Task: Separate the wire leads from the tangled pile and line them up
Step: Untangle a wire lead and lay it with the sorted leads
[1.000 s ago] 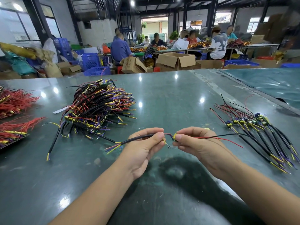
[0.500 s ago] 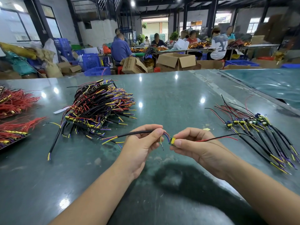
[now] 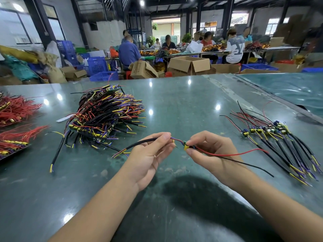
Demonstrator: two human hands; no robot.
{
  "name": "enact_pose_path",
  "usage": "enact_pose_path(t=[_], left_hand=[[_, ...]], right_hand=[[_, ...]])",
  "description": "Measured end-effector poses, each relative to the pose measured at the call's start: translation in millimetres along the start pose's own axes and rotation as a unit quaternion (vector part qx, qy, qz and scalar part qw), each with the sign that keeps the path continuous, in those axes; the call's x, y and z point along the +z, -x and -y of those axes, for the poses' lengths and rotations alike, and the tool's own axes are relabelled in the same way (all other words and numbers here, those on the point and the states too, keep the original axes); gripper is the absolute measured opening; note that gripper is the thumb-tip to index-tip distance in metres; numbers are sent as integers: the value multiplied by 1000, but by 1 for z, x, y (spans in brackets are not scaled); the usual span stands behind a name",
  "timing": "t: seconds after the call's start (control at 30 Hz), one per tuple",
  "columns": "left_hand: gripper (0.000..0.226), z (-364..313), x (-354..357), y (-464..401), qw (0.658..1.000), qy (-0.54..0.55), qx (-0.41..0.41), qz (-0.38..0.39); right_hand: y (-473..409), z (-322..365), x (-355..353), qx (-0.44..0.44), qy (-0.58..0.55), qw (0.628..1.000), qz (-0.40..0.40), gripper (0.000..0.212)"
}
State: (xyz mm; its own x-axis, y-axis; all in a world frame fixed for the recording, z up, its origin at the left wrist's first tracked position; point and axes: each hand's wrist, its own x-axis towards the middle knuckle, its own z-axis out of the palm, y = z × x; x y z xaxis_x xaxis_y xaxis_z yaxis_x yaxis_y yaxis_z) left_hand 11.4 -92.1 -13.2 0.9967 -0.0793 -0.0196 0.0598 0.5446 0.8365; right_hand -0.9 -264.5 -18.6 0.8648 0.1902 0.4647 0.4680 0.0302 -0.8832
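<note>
Above the green table (image 3: 183, 105), the left hand (image 3: 150, 154) pinches a black sheathed lead (image 3: 139, 143); the right hand (image 3: 208, 152) pinches its yellow component (image 3: 186, 147) between the tangled pile (image 3: 104, 114) and the lined-up row (image 3: 279, 142).

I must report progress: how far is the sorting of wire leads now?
Done: a small row of black-sleeved leads lies lined up at right. In hand: left hand and right hand pinch one lead. Left: the large tangled pile, clearly most.

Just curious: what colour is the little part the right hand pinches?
Yellow part, seen in the head view.
</note>
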Motion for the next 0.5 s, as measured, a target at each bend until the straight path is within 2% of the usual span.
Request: enact_pose_path(t=[0.13, 0.23, 0.5], left_hand=[[19, 0, -2, 1, 1000, 10, 13, 19], [30, 2, -1, 2, 999, 0, 25, 21], [33, 1, 1, 4, 999, -22, 36, 29]], right_hand=[[1, -2, -1, -25, 34, 999, 16, 21], [2, -5, -1, -38, 63, 997, 20, 25], [3, -8, -2, -41, 91, 995, 6, 26]])
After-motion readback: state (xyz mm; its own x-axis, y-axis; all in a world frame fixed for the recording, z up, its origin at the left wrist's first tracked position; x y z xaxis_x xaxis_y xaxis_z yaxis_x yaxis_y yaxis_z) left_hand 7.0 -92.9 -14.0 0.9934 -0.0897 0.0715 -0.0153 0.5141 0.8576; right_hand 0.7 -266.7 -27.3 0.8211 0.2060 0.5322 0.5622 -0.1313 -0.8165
